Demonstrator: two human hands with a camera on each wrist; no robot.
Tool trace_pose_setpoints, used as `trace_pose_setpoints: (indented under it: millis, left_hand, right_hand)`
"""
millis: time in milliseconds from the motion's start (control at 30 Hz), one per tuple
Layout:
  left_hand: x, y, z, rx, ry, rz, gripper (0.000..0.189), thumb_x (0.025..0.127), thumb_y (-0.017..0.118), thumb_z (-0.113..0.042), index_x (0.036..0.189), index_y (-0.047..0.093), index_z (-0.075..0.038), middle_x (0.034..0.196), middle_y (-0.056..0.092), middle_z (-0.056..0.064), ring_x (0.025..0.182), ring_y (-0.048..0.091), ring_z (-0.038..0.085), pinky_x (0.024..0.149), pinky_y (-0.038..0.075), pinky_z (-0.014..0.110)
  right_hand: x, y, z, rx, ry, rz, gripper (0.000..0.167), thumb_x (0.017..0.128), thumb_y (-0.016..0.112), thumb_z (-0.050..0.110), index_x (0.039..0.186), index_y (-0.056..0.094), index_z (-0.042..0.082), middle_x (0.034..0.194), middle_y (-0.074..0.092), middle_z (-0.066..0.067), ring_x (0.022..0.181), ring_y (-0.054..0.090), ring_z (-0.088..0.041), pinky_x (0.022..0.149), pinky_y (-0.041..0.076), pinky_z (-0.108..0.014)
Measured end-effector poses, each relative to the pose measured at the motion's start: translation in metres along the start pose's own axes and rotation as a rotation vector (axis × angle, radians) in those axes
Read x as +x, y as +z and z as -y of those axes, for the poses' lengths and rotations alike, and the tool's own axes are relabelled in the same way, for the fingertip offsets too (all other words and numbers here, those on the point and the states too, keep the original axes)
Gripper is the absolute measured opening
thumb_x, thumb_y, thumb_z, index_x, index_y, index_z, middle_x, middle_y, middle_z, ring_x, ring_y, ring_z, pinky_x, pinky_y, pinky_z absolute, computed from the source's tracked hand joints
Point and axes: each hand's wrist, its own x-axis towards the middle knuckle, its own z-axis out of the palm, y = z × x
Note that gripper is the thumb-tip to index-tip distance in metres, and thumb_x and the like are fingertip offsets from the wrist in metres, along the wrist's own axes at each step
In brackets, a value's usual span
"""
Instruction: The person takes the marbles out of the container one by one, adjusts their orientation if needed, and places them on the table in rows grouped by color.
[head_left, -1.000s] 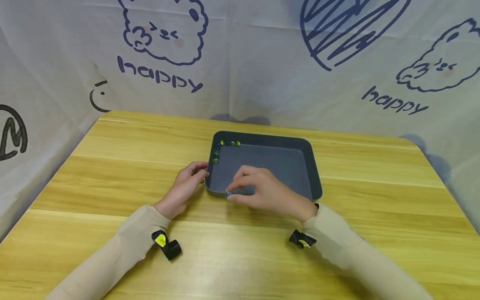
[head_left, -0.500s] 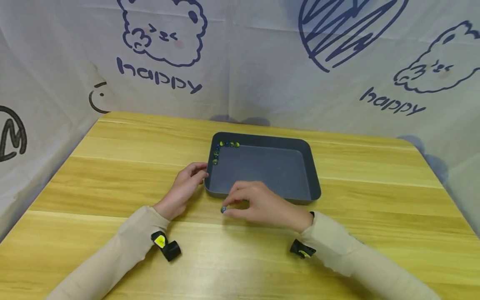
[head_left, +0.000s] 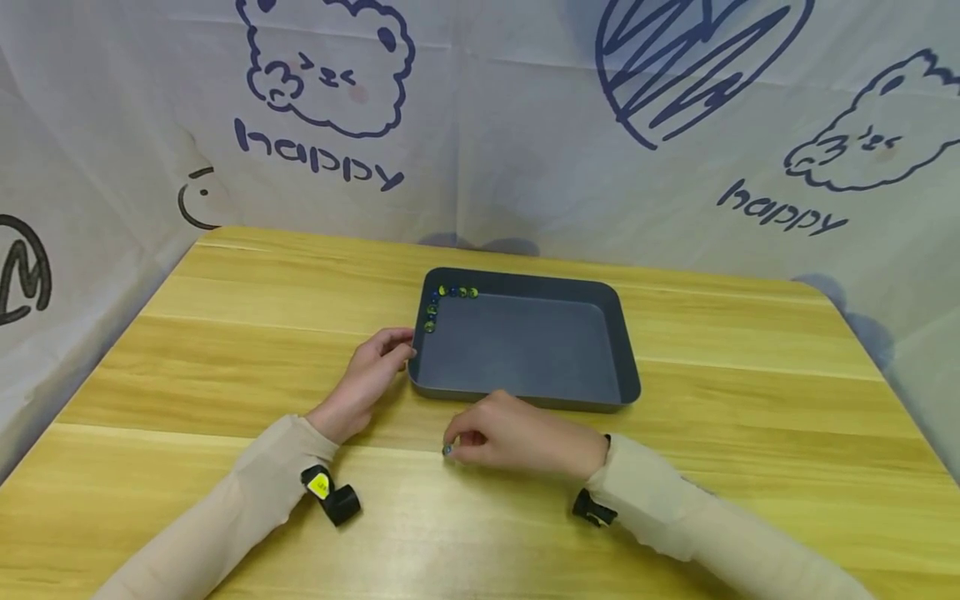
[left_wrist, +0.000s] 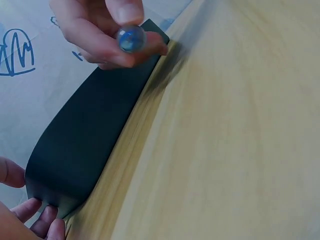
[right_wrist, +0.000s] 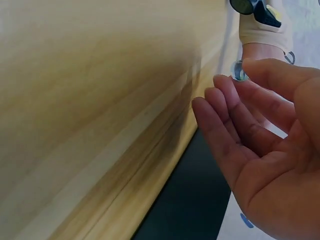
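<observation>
In the head view, my right hand (head_left: 517, 437) is in front of the dark grey baking pan (head_left: 525, 358), low over the table. Its thumb and finger pinch a clear glass marble (left_wrist: 131, 39) with a blue swirl, seen close up in the left wrist view. The other fingers fan out beside the marble (right_wrist: 239, 71) in the right wrist view. My left hand (head_left: 367, 375) holds the pan's left side, thumb at the rim and fingertips against the outer wall. Several marbles (head_left: 432, 310), yellow-green and blue, line the pan's back left corner in an L.
The wooden table (head_left: 225, 358) extends around the pan on all sides. Behind it hangs a white cloth (head_left: 525, 167) with blue drawings and writing. Each wrist carries a small black camera (head_left: 341, 502).
My right hand has moved with the marble from above the pan's front rim toward me, down over the table in front. The left hand stays at the pan; the marbles inside have not shifted.
</observation>
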Motion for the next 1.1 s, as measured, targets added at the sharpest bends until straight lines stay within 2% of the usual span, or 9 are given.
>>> trace_pose_setpoints:
  millis: [300, 567, 767, 1100]
  left_hand:
    - [0.000, 0.000, 0.002, 0.003, -0.007, -0.003, 0.044, 0.096, 0.045, -0.009, 0.139, 0.043, 0.004, 0.137, 0.045, 0.018, 0.122, 0.043, 0.028, 0.103, 0.036, 0.038]
    - [0.000, -0.001, 0.002, -0.011, 0.006, 0.004, 0.044, 0.096, 0.045, -0.007, 0.138, 0.043, 0.005, 0.137, 0.045, 0.018, 0.123, 0.043, 0.027, 0.103, 0.036, 0.038]
    - [0.000, -0.001, 0.002, -0.011, -0.001, -0.002, 0.044, 0.095, 0.046, -0.008, 0.138, 0.044, 0.004, 0.136, 0.046, 0.017, 0.121, 0.043, 0.026, 0.102, 0.036, 0.037]
    - [-0.001, -0.002, 0.000, 0.000, -0.011, 0.008, 0.044, 0.096, 0.045, -0.010, 0.139, 0.044, 0.002, 0.137, 0.045, 0.016, 0.123, 0.042, 0.026, 0.104, 0.035, 0.038]
  right_hand:
    - [0.007, 0.007, -0.005, 0.006, 0.035, 0.005, 0.014, 0.094, 0.064, 0.015, 0.103, 0.072, 0.008, 0.072, 0.060, 0.013, 0.060, 0.050, 0.003, 0.063, 0.046, -0.016]
    - [0.012, 0.017, -0.009, -0.038, 0.030, -0.050, 0.008, 0.091, 0.064, 0.011, 0.097, 0.069, 0.008, 0.060, 0.046, 0.011, 0.054, 0.039, 0.002, 0.058, 0.042, -0.015]
    - [0.013, 0.019, -0.010, -0.032, 0.038, -0.055, 0.006, 0.092, 0.064, 0.012, 0.096, 0.067, 0.009, 0.061, 0.048, 0.011, 0.054, 0.041, 0.002, 0.055, 0.039, -0.015]
    - [0.013, 0.018, -0.012, 0.007, 0.054, -0.055, 0.008, 0.092, 0.064, 0.013, 0.098, 0.067, 0.008, 0.064, 0.052, 0.011, 0.056, 0.044, 0.001, 0.057, 0.041, -0.017]
